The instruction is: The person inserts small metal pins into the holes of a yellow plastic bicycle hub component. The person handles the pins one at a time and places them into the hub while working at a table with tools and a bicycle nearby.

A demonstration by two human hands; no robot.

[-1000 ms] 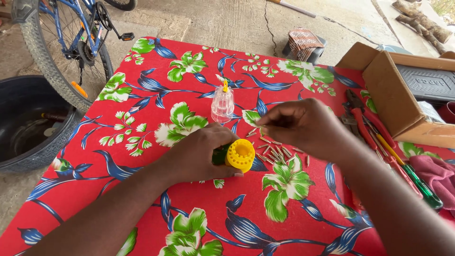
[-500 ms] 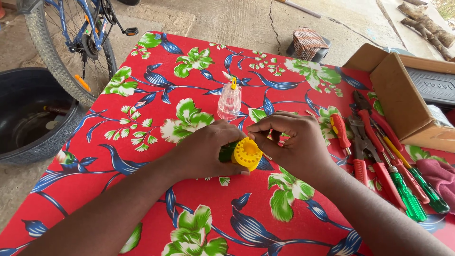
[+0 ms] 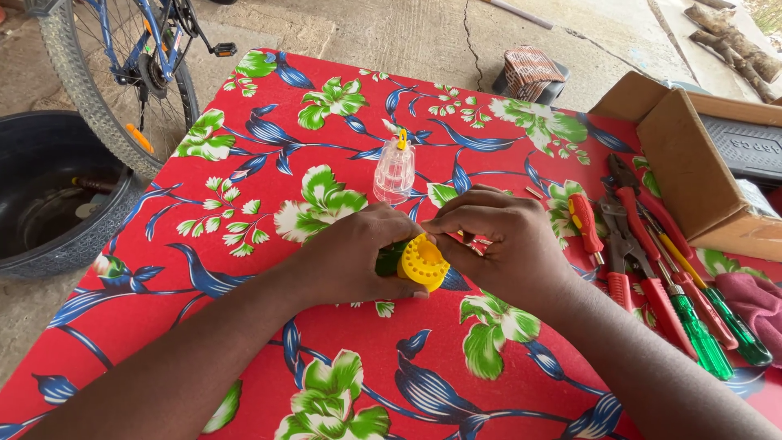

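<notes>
1. Left hand [image 3: 354,261] closed around green-and-yellow bit holder [image 3: 417,262], lying on desk [image 3: 244,195].
2. Right hand [image 3: 501,244] pinching at yellow end; held piece not visible.
3. Probably light, stiff, smooth plastic; best gripped around green body.
4. Beside: clear bottle [image 3: 394,171], screwdrivers [image 3: 692,326].

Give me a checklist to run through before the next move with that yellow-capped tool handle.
1. Left hand steadying the handle on the table: ok, it wraps the green body.
2. Right hand at the yellow cap: ok, its fingers meet the cap's top edge.
3. What the right fingers pinch: cannot tell, the fingertips hide it.
4. Small bits on the red flowered cloth: cannot tell their number, the right hand covers most of them.
5. Clear bottle out of the way: ok, upright behind the hands, not touching them.
6. Pliers and screwdrivers within reach: ok, laid out to the right beside the cardboard box.
</notes>
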